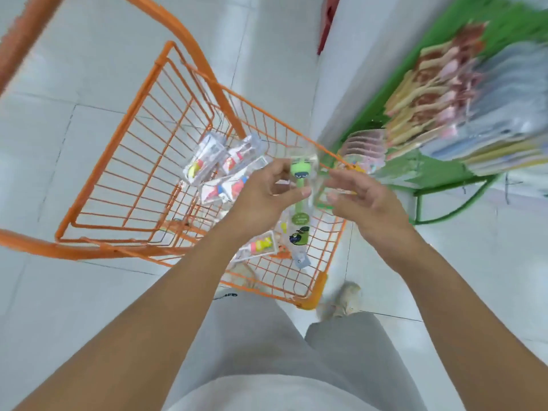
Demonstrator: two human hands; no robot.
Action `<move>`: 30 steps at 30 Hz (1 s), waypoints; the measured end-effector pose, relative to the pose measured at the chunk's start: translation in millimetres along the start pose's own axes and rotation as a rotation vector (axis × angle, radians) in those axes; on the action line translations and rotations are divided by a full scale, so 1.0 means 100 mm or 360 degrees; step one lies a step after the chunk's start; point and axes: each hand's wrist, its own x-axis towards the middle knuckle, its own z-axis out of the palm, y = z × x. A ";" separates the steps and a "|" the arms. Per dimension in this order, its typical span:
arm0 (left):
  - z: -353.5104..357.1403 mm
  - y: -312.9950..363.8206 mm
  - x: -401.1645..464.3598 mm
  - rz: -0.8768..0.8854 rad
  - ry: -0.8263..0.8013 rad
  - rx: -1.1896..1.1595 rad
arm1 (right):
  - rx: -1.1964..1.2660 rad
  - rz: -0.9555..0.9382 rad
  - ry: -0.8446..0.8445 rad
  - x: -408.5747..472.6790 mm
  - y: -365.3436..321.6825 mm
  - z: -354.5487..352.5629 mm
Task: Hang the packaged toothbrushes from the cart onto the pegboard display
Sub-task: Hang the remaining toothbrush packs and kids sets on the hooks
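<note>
My left hand grips a clear packaged toothbrush with a green character head, held above the orange wire cart. My right hand is close beside the pack's right edge, fingertips at the clear plastic; the blur hides whether they pinch it. Several more packaged toothbrushes lie in the cart's basket, and one with a yellow and pink brush lies near my wrist. The green display stands at the right, hung with rows of packaged goods.
The cart's handle frame rises at the upper left. The floor is pale tile. My feet in light shoes stand just behind the cart. A white wall edge runs beside the green display.
</note>
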 end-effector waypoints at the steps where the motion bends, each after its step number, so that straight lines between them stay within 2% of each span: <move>1: 0.21 0.03 0.06 0.0015 -0.0108 0.0045 | 0.0045 -0.0082 0.0067 -0.07 -0.03 -0.18; 3: 0.64 0.05 0.18 0.0053 -0.0254 0.0122 | 0.0053 -0.0168 0.0195 -0.20 -0.01 -0.52; 6: 1.31 -0.04 0.33 0.0066 -0.0345 0.0170 | 0.0146 -0.0127 0.0419 -0.32 0.20 -1.05; 10: 2.15 -0.25 0.44 0.0005 -0.0438 0.0176 | 0.0234 -0.0008 0.0417 -0.49 0.55 -1.76; 16: 3.11 -0.63 0.54 -0.0090 -0.0473 0.0217 | 0.0322 0.0191 0.0583 -0.53 1.11 -2.53; 21: 3.43 -0.99 0.87 -0.0089 -0.0284 0.0213 | 0.0308 0.0205 0.0616 -0.05 1.67 -2.70; 27: 3.22 -1.70 1.56 -0.0061 -0.0070 0.0118 | 0.0288 0.0044 0.0586 0.90 2.34 -2.52; 30: 3.16 -1.89 1.82 -0.0021 -0.0013 0.0096 | 0.0300 -0.0017 0.0665 1.22 2.54 -2.46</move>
